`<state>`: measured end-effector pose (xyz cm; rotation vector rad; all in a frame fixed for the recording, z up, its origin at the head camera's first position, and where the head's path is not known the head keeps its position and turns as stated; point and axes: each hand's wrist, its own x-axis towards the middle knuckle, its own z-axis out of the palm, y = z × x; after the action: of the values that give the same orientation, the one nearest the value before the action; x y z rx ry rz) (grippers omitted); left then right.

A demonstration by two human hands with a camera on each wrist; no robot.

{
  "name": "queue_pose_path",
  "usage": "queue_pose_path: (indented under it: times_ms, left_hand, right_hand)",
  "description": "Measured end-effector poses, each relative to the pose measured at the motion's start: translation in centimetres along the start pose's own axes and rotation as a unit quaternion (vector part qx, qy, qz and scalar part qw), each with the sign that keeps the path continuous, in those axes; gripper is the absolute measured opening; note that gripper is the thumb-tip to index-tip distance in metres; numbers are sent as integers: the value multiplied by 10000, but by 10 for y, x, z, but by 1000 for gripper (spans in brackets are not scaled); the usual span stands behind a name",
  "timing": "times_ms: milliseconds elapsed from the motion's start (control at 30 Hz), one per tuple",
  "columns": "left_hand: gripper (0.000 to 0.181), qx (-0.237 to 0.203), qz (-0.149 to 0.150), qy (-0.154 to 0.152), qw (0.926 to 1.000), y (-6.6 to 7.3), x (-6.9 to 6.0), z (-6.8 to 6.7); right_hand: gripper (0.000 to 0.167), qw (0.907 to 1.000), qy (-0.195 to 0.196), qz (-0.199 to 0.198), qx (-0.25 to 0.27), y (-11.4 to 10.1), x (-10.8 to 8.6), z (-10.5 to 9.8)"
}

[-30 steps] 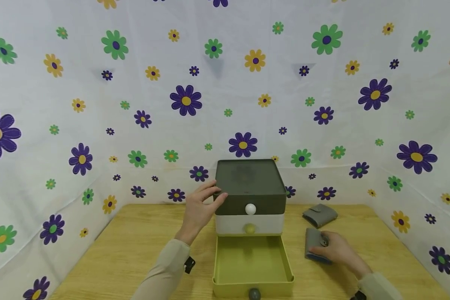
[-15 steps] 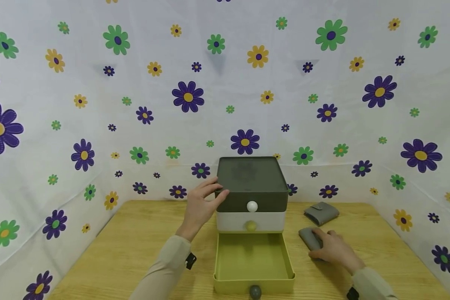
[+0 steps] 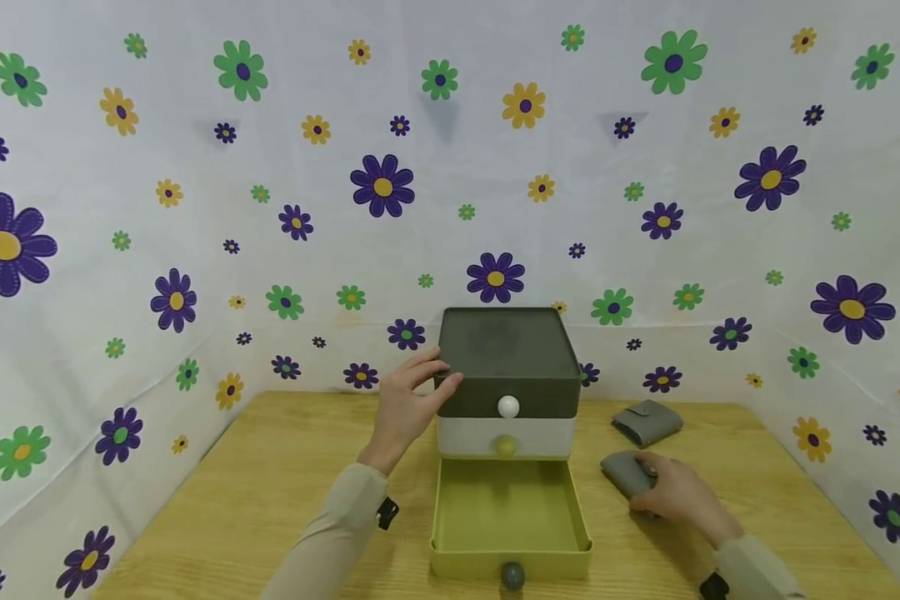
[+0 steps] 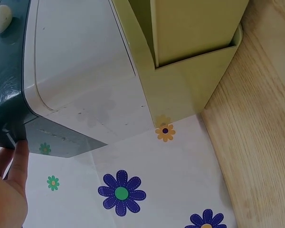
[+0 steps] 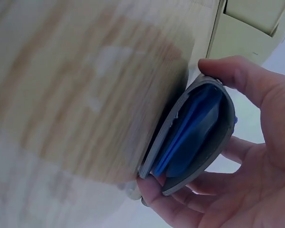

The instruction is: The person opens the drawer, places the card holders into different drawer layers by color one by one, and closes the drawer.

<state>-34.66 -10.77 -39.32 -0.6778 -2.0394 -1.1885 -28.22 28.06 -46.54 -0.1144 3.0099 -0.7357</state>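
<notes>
My right hand (image 3: 678, 497) grips a grey snap wallet (image 3: 625, 473) at the table's right side, beside the pulled-out drawer (image 3: 510, 565). Seen from the right wrist, thumb and fingers curl round the wallet's two edges, and its blue inner sleeves (image 5: 192, 137) show at the end. A second grey wallet (image 3: 647, 422) lies flat just behind. My left hand (image 3: 407, 404) rests against the front left corner of the drawer box (image 3: 506, 343), fingers at the side and thumb near the front edge. Only some of its fingers (image 4: 20, 164) appear in the left wrist view.
The box has a dark top tier with a white knob (image 3: 508, 407), a white middle tier with a yellow-green knob (image 3: 506, 445), and the yellow-green bottom drawer with a dark knob (image 3: 512, 575). A flowered cloth (image 3: 307, 267) hangs behind the wooden table (image 3: 270, 483).
In my right hand the wallet has turned, its far end swinging left, and the hand has closed further round it. My left hand keeps its place on the box; the head view has tilted slightly.
</notes>
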Motion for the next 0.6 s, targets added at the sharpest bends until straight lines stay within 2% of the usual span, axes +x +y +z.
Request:
queue_pose_path:
  times_ms: [300,600]
  left_hand:
    - [27,-90,-6,-8,10000,0,2,1]
    - [27,-113,-80,-38,9999,0,-1,1]
  right_hand:
    - [77,9979,-50,-13,652,-9,-8,-8]
    - [77,9904,-264,-278,1331,-23,-15,-16]
